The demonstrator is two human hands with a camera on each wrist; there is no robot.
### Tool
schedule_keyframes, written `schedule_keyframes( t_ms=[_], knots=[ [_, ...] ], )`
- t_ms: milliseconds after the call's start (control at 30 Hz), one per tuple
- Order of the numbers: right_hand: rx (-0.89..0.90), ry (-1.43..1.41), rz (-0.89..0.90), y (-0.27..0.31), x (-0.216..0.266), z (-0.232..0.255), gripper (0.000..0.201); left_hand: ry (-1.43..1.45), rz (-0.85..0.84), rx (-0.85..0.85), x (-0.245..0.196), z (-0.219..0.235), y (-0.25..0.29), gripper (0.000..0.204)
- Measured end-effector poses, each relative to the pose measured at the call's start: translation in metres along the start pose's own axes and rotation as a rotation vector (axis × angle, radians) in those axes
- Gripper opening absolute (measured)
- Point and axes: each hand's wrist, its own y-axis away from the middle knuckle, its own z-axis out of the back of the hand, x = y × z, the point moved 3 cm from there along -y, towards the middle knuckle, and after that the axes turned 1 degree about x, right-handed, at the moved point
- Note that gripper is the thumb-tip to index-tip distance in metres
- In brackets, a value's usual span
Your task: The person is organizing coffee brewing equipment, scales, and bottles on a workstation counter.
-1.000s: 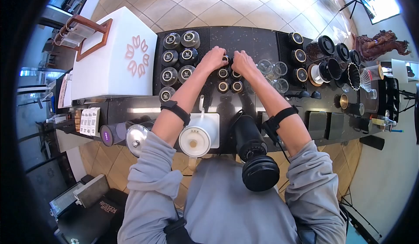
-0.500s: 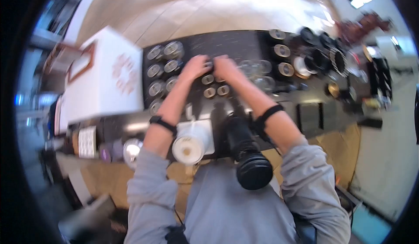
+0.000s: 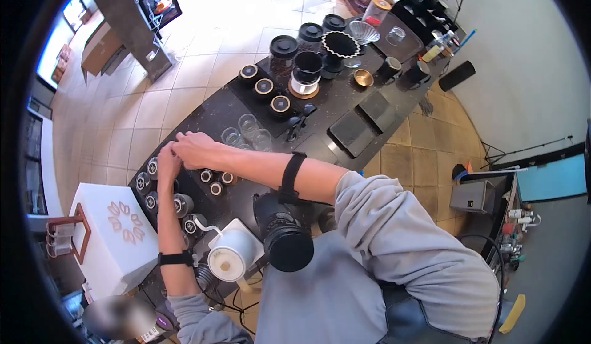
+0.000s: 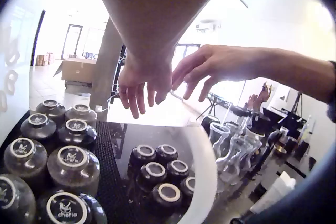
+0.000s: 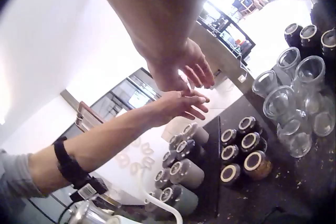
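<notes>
Both hands hang above the small cups (image 3: 212, 181) on the dark table (image 3: 360, 95), touching none of them. The left hand (image 3: 166, 159) has its fingers straight and slightly spread, pointing down, and holds nothing; the left wrist view shows it (image 4: 143, 85) well clear of the cups (image 4: 157, 174) beneath. The right hand (image 3: 192, 149) reaches across from the right with relaxed, loosely parted fingers, also holding nothing, its fingertips just beside the left hand. From the right wrist view the two hands (image 5: 184, 69) (image 5: 181, 103) nearly meet in the air over the cups (image 5: 241, 153).

The small cups stand upside down in a tight cluster, pale rings facing up. Left of the cups sit larger upturned bowls (image 3: 161, 199) (image 4: 50, 153) in rows, each with a printed mark on its base. Right of the cups stand clear glasses (image 3: 246, 132) (image 5: 294, 100) (image 4: 233, 153). Nearer the person than the cups are a white kettle (image 3: 231, 258) with a thin curved spout and a black grinder (image 3: 284, 236). Beyond the bowls lies a white box (image 3: 117, 242) with a petal pattern. Far right of the cups, past the glasses, are dark jars (image 3: 283, 52), a dripper (image 3: 340, 45) and two flat black scales (image 3: 363, 119).
</notes>
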Motion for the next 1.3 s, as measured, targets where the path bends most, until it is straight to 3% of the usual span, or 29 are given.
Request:
schedule_keyframes(
  t_ms=[67,133,267,333,433,533,633,700,733,767,900,1033,1067,1133,1200,1300],
  knots=[
    [-0.049,-0.083,0.069,0.004,0.009,0.031,0.025,-0.006,-0.025,-0.030,-0.011,0.015,-0.011,0.021],
    [-0.081,-0.152,0.133,0.015,0.014,0.066,0.025,0.034,0.129,-0.139,-0.042,0.050,-0.007,0.023],
    [-0.241,-0.451,0.381,0.067,0.020,0.130,0.021,0.038,0.037,-0.355,-0.110,0.111,0.011,0.026],
    [-0.266,-0.410,0.402,0.103,0.023,0.159,0.022,0.003,-0.135,-0.464,-0.125,0.139,0.023,0.029],
    [-0.184,-0.466,0.167,0.157,0.029,0.191,0.025,0.096,-0.177,-0.452,-0.144,0.177,0.053,0.030],
    [-0.259,-0.516,0.198,0.196,0.019,0.206,0.022,0.259,-0.154,-0.420,-0.184,0.207,0.096,0.017],
    [-0.352,-0.480,0.196,0.227,-0.004,0.220,0.021,0.431,-0.347,-0.443,-0.238,0.229,0.146,0.013],
    [-0.426,-0.533,0.154,0.247,-0.015,0.230,0.021,0.426,-0.395,-0.398,-0.246,0.239,0.182,0.021],
    [-0.435,-0.531,0.209,0.256,-0.025,0.236,0.022,0.436,-0.412,-0.505,-0.261,0.240,0.213,0.018],
    [-0.441,-0.536,0.262,0.263,-0.031,0.241,0.022,0.439,-0.429,-0.612,-0.280,0.237,0.246,0.021],
    [-0.394,-0.592,0.408,0.279,-0.022,0.257,0.026,0.571,-0.381,-0.728,-0.288,0.196,0.371,0.022],
    [-0.350,-0.640,0.611,0.291,-0.010,0.264,0.027,0.611,-0.045,-0.948,-0.306,0.123,0.488,0.021],
    [-0.374,-0.686,0.628,0.295,-0.007,0.262,0.028,0.568,-0.027,-1.001,-0.319,0.106,0.510,0.021],
    [-0.309,-0.751,0.727,0.303,0.000,0.258,0.027,0.570,0.210,-1.127,-0.342,0.061,0.552,0.016],
    [-0.189,-0.817,0.855,0.313,0.005,0.252,0.026,0.514,0.314,-1.215,-0.367,0.021,0.592,0.015],
    [-0.090,-0.834,0.890,0.335,0.017,0.236,0.023,0.416,0.492,-1.314,-0.399,-0.050,0.657,0.014]
  ],
)
